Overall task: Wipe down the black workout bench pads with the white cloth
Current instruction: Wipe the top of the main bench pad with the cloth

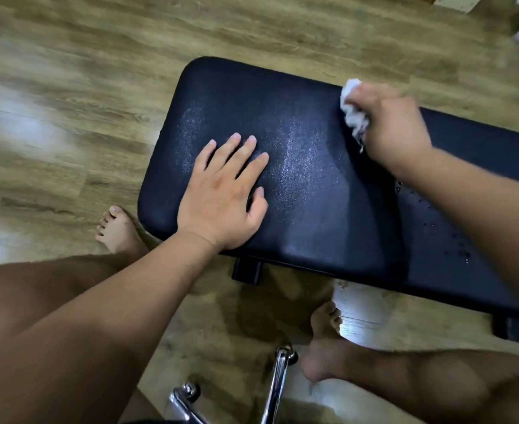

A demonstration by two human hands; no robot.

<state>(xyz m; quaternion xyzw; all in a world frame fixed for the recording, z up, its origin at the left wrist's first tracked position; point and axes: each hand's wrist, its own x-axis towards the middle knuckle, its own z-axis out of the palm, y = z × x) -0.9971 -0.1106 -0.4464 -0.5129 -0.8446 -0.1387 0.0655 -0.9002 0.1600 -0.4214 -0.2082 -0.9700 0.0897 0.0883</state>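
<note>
Bare forearms and thighs are seen lowest in frame, with chrome chair legs (278, 390) at 6 o'clock on the wood-look plank floor (68, 87). Across the centre the black textured vinyl workout pad (313, 209) is set, long axis run from 10 o'clock to 4 o'clock, rounded end at 10.

On the pad's 8 o'clock part the left hand (221, 197) is laid flat, fingers straight and spread, nothing held; it is judged to be bracing. At 1 o'clock, by the pad's far edge, the right hand (392, 127) is curled into a fist and the crumpled white cloth (351, 108) is gripped in it. The cloth is bunched out of the fist on its 10 o'clock side. Contact with the pad cannot be told for certain; blur is noted there.

Scattered water droplets (429, 221) are seen on the pad at 5 o'clock of the right hand, partly under that forearm. A dull damp sheen (298, 157) is seen between the two hands.

Step judged: wiping under way, not finished, since droplets are on the pad. Key relation: the wet patch lies toward 4 o'clock along the long axis, behind the fist, and the right hand is nearer to it than the left. The cloth would need to be drawn toward 5 o'clock. Bare feet are seen at 8 and 6 o'clock.
</note>
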